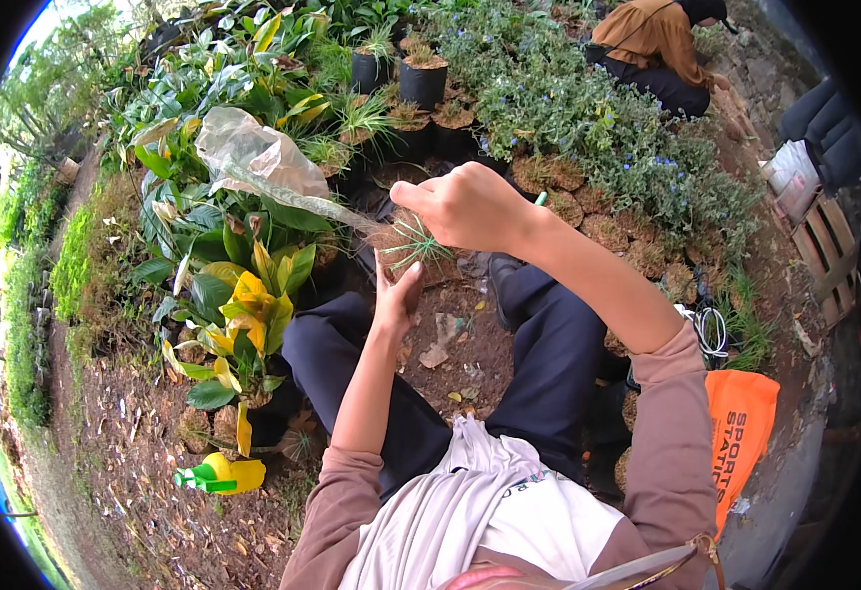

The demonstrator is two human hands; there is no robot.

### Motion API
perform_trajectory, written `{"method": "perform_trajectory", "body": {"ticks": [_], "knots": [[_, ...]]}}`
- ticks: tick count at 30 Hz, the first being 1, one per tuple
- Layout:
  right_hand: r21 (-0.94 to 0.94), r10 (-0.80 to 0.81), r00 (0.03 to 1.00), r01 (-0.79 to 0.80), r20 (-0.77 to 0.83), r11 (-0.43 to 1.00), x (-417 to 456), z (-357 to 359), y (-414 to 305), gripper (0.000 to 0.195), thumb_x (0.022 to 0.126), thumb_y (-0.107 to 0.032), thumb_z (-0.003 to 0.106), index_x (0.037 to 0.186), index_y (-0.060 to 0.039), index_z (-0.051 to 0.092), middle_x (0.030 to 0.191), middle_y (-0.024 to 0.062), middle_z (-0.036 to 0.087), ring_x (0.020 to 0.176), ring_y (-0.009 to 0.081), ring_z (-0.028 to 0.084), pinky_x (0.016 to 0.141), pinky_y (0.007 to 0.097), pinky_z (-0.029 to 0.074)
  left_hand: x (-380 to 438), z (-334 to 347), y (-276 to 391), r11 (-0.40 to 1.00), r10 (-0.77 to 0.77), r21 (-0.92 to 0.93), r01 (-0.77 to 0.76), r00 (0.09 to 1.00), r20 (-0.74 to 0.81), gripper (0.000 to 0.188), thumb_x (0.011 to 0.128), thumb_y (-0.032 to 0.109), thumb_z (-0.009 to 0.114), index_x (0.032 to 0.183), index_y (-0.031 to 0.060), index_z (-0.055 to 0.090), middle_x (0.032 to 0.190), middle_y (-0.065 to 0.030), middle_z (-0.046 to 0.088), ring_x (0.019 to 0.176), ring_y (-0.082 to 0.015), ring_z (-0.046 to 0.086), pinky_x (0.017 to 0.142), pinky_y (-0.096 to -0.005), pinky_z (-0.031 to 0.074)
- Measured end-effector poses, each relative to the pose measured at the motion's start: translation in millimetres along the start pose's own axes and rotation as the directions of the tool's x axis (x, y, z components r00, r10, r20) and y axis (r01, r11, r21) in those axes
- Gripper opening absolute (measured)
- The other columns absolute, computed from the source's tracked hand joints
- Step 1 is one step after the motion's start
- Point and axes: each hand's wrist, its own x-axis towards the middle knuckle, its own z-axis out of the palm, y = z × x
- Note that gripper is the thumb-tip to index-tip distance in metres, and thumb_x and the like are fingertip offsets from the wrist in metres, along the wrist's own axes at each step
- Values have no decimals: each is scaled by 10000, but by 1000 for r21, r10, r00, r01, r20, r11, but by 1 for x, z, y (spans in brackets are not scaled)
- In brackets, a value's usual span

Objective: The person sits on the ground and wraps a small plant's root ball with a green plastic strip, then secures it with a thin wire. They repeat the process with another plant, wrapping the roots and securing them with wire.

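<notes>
My left hand [399, 295] is under and beside a ball of brown fibre [386, 237], thumb and fingers around its near side. A small plant with thin, spiky green leaves [419, 247] stands out of the fibre. Just above it, my right hand [467, 206] is curled with the knuckles up; its fingertips are mostly hidden, and I cannot tell whether it grips anything. A long grey-green mottled strip [283, 193], perhaps a leaf, runs left from the fibre ball. It overlaps a crumpled clear plastic bag [261, 147]. A small green tip [541, 198] shows behind my right wrist.
Broad-leaved plants [217, 295] crowd the left, with a yellow-and-green spray bottle [224, 473] on the soil. Black pots [423, 85] stand ahead. Blue-flowered plants [593, 103] and a crouching person [652, 51] are beyond. An orange bag [741, 435] and wooden pallet [827, 258] lie right.
</notes>
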Motion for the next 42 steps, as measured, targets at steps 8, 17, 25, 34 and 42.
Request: {"method": "perform_trajectory", "body": {"ticks": [8,17,25,34,42], "knots": [[-63,154,988,-155,-13,986,-19,26,52,146,773,-36,532,917,-42,547,579,131,573,527,305,600,454,397,468,-3,-2,0,996,-8,86,1,997,83,696,785,92,661,1366,109,278,1329,-107,417,1233,-271,432,1026,-456,370],[224,342,928,-306,-146,925,-44,76,66,78,855,-107,519,878,-43,557,622,190,585,557,356,595,500,410,477,-4,-5,-2,1000,-22,-4,23,987,159,691,789,140,661,1361,86,277,1298,-115,443,1191,-270,472,991,-454,408],[873,682,727,-385,88,298,-98,168,48,111,842,-97,555,883,-10,609,730,107,628,638,157,588,596,297,451,-4,-9,-6,1000,5,12,-6,995,101,718,785,163,680,1369,77,272,1317,-118,430,1215,-266,449,1012,-436,384],[761,776,410,-634,480,-135,-110,193,-54,162,888,-124,517,902,2,618,726,110,618,622,155,555,574,321,426,2,-7,-3,998,49,49,-47,998,-40,871,775,40,700,1440,96,141,1318,-123,429,1186,-239,461,1007,-385,376],[826,763,616,-524,197,209,-113,161,-86,129,877,-68,525,890,46,584,671,92,580,565,97,477,520,284,382,10,-3,-4,987,114,125,-105,992,-63,779,790,23,691,1403,96,215,1191,-88,509,1061,-185,521,895,-329,440]]}}
